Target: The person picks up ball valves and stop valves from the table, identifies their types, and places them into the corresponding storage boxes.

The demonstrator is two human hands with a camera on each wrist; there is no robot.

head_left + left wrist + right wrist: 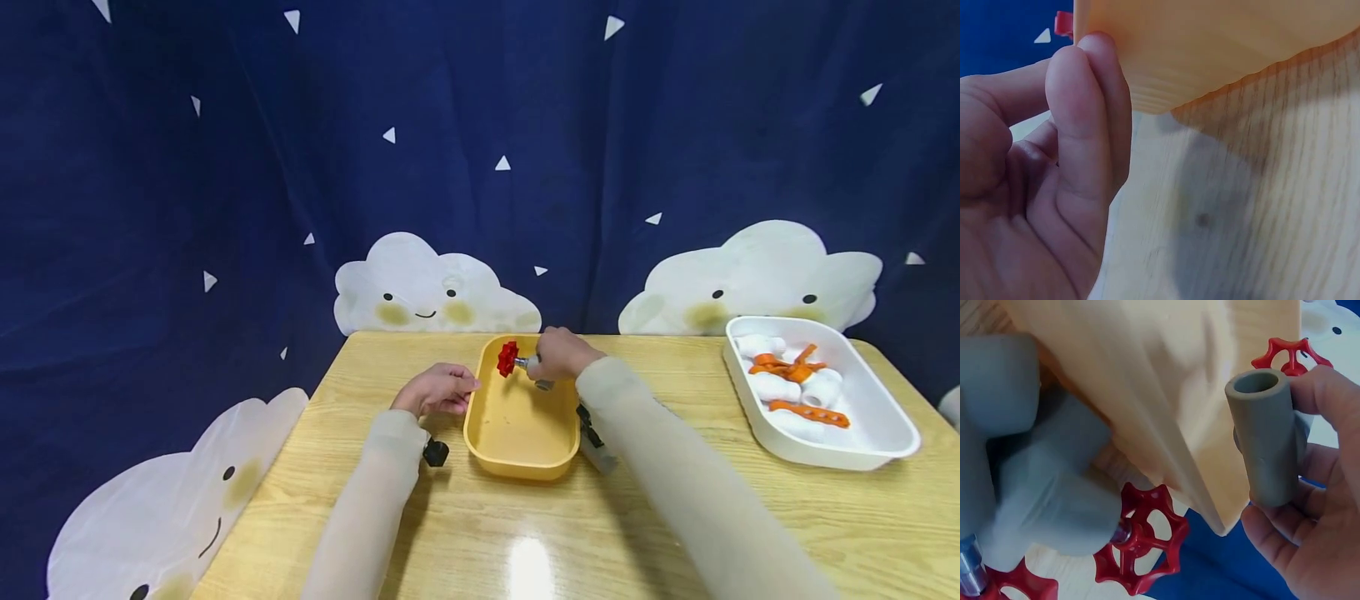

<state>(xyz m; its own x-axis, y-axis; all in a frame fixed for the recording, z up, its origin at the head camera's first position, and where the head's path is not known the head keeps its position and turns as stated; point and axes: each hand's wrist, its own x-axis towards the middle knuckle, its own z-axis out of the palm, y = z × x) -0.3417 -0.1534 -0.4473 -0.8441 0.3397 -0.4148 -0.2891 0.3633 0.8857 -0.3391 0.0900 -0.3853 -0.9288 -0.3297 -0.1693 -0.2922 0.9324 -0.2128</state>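
My right hand (pixel 561 354) grips a grey stop valve (pixel 1266 444) with a red handwheel (pixel 507 359), over the far part of a yellow tray (pixel 517 433). The wheel points left; in the right wrist view the valve's open pipe end faces the camera, with thumb and fingers around its body. At the tray's left rim, my left hand (pixel 441 387) pinches the edge between thumb and finger, seen close up in the left wrist view. Inside the tray, the visible floor is bare.
More grey valves (pixel 1079 512) with red handwheels lie on the table just right of the tray, mostly hidden under my right forearm in the head view. A white tray (pixel 870 417) at the right holds white rounded pieces (pixel 776 388) and orange strips (pixel 810 413). A dark blue curtain (pixel 450 100) hangs behind.
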